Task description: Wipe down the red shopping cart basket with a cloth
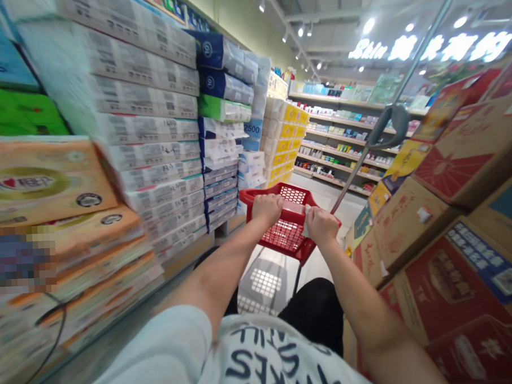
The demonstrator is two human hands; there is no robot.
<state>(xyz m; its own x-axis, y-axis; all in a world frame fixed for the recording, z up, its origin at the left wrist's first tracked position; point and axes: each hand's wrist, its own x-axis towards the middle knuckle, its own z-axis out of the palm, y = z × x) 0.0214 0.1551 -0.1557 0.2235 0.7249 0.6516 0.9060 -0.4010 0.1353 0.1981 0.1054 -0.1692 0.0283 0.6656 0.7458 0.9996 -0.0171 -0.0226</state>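
Both my arms reach forward to a red plastic shopping cart in front of my body. My left hand is wrapped over the left part of its handle. Around the right part of the same handle, my right hand is closed, with a small whitish piece of something, perhaps tissue, pressed against the handle beside the fingers. Through the mesh, the cart's basket shows the pale floor and no goods that I can make out. The fingertips of both hands are hidden under the handle.
Tall stacks of packaged tissue line the left side, with orange packs nearest. Cardboard cartons crowd the right, beside a slanted metal pole. Ahead, the tiled aisle leads towards stocked shelves.
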